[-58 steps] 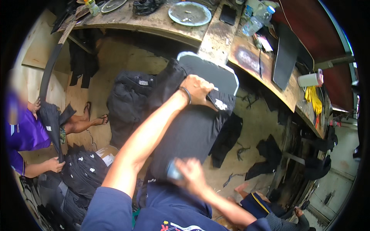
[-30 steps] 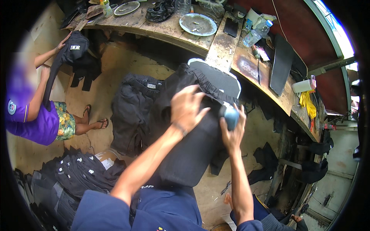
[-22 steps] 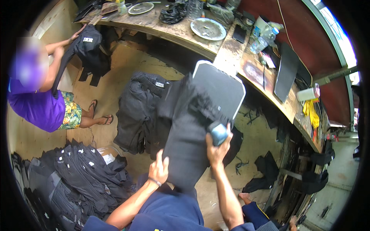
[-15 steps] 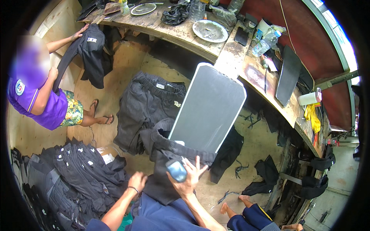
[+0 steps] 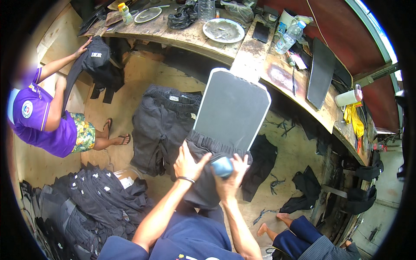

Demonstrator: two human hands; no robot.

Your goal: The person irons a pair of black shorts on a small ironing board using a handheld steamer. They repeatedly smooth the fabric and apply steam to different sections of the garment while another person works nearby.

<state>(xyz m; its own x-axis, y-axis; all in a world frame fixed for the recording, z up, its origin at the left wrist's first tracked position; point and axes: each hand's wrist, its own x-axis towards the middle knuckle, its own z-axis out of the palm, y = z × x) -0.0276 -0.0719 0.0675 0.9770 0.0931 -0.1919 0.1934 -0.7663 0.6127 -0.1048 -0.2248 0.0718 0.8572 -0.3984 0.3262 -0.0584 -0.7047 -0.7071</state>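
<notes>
Black trousers (image 5: 201, 177) with an elastic waistband are drawn over the near end of a grey, white-edged board (image 5: 236, 108). On the left side of the waistband lies my left hand (image 5: 188, 164), its thumb spread away from the fingers. My right hand (image 5: 232, 177) is at the right side of the same cloth, closed round a smooth, rounded blue object (image 5: 222, 167); motion blur hides its exact kind. Its fingers also touch the waistband. Another pair of black trousers (image 5: 156, 125) lies just left of the board, with a small pale emblem.
A wooden bench (image 5: 173, 39) curves along the back and right, bearing plates, bottles and a phone (image 5: 261, 32). A heap of dark garments (image 5: 99, 199) lies at lower left. At left a person in purple (image 5: 47, 117) holds black clothing; another person's legs (image 5: 286, 229) show at lower right.
My left hand has come up and right from beside the cloth onto the waistband. My right hand has moved right, still with the blue object. The trousers sit farther up the board.
</notes>
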